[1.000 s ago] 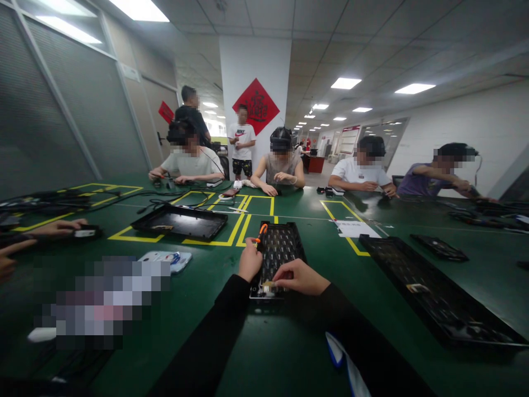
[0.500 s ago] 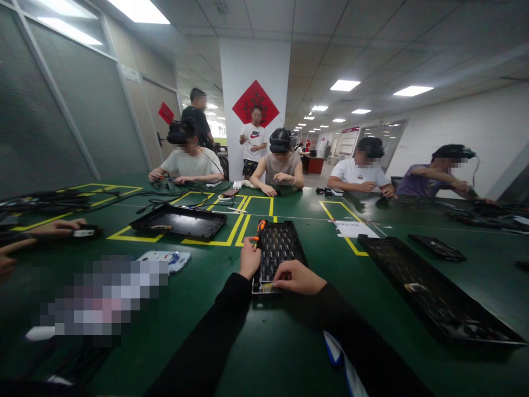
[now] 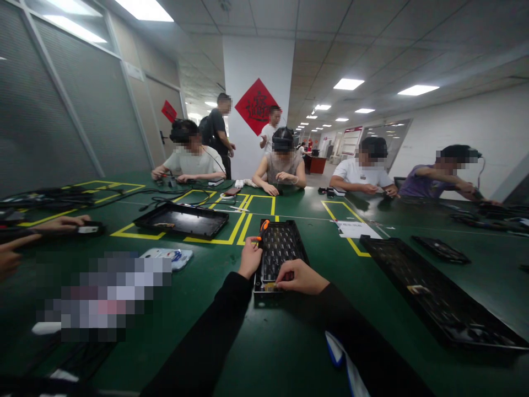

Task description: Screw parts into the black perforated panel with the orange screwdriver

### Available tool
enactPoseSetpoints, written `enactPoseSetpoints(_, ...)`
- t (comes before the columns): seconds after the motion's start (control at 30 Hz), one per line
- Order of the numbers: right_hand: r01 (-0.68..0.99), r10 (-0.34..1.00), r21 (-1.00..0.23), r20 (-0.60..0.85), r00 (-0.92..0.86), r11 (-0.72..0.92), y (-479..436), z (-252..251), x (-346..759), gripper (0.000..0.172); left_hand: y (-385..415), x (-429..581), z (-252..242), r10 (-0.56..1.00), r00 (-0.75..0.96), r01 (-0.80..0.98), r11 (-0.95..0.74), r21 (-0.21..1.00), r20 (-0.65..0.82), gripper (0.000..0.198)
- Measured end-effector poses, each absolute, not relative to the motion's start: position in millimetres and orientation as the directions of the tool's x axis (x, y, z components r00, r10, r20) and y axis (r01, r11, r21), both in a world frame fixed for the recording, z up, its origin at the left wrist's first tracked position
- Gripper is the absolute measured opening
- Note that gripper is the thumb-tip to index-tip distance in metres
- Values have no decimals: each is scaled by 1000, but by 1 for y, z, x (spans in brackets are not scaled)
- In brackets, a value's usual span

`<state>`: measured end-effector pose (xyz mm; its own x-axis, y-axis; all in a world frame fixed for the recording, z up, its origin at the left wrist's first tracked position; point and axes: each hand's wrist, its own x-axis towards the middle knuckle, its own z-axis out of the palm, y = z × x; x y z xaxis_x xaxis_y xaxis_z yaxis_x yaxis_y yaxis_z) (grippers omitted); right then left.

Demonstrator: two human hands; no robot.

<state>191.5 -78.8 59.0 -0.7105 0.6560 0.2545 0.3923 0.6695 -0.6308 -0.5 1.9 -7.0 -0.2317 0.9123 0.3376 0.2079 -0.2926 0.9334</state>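
A black rectangular casing (image 3: 281,242), its inside marked with rows of small bright spots, lies lengthwise before me. My left hand (image 3: 250,258) is closed at its left edge, fingers curled against the rim. An orange-handled tool (image 3: 265,225) sits by those fingers at the casing's far left; whether the fingers hold it too is unclear. Over the near end, my right hand (image 3: 303,277) is closed in a pinch. Its fingertips meet a small yellowish piece (image 3: 270,286) inside the casing. What lies between thumb and forefinger is hidden.
A long black casing (image 3: 438,298) lies to the right, beside a smaller black part (image 3: 441,250). Left stand a black tray (image 3: 182,220) and a phone-like clear case (image 3: 176,258). A co-worker's hands (image 3: 61,225) are at far left; several people sit opposite. A white-blue object (image 3: 341,353) lies near my right sleeve.
The view has shifted slightly, moving the scene a little to the right. Both hands keep their places on the casing. Behind the table, two standing people have moved to the right.
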Motion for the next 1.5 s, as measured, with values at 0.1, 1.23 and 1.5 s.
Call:
enactPoseSetpoints(0.1, 412, 674, -645, 223, -704, 644, -79, 58, 191, 21, 3, -1, -8, 919, -227, 195, -281, 940, 322, 38)
enactPoseSetpoints(1.23, 449, 672, -592, 223, -707, 669, -80, 58, 190, 20, -5, 2, 2, 927, -226, 142, -274, 951, 300, 36)
enactPoseSetpoints(1.5, 444, 677, -611, 214, -705, 655, -80, 58, 191, 21, 0, 1, -4, 922, -233, 163, -275, 948, 308, 36)
